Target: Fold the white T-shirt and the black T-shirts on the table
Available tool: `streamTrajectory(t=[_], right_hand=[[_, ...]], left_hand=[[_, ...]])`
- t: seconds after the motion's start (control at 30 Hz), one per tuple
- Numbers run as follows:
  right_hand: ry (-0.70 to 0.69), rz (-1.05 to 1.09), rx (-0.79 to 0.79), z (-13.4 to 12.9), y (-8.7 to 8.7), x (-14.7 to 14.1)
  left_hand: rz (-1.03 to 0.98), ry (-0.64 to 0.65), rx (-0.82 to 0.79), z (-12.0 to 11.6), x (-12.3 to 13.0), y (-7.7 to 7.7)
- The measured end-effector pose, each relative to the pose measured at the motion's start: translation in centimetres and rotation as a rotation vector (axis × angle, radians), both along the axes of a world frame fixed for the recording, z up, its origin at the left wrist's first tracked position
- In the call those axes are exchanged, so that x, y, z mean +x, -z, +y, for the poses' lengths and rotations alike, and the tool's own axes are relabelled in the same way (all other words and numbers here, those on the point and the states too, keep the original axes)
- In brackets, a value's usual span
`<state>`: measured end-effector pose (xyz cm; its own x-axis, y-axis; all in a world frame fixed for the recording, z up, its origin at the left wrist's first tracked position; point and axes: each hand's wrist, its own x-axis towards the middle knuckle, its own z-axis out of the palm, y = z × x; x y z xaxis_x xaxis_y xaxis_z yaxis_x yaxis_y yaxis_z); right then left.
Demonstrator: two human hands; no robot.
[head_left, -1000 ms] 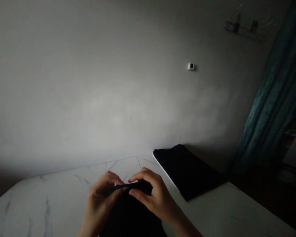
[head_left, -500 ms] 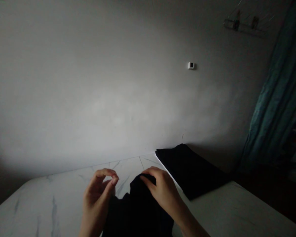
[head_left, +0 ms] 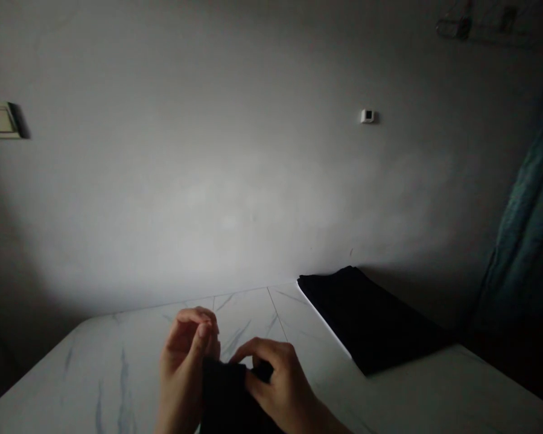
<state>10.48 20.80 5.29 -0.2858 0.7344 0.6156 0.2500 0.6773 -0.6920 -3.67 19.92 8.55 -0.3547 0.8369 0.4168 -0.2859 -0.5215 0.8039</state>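
Note:
A piece of black cloth hangs between my hands at the bottom of the head view, its lower part cut off by the frame edge. My right hand pinches its upper edge between thumb and fingers. Beside the cloth's left edge is my left hand, fingers curled and thumb tip drawn in against them. Whatever may be in that pinch is too small or dark to make out.
Folded black fabric, with a pale edge on its left, lies at the back right of the white marbled table. Behind is a grey wall with a small white device. A teal curtain hangs at the right.
My right hand has moved left and down along the cloth, closer to my left hand, and the cloth's top edge sits lower. The view has turned, bringing a framed panel in at left.

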Motion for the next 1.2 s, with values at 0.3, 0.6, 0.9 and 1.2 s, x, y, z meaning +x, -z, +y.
streamTrajectory(t=[0.3,0.6,0.9,1.2], right_hand=[[0.289,-0.114,0.907,0.6,-0.9,4.8],[0.044,-0.174,0.462,0.7,-2.6,5.5],[-0.104,-0.021,-0.176,0.5,-3.8,5.4],[0.131,-0.120,0.058,-0.1,-3.6,4.3]], left_hand=[[0.892,-0.076,0.147,-1.0,-2.4,-2.1],[0.996,-0.091,0.295,-0.7,-1.9,-1.8],[0.984,-0.094,0.300,-0.8,-1.4,-1.9],[1.068,-0.117,0.252,-0.1,-1.8,-1.3]])
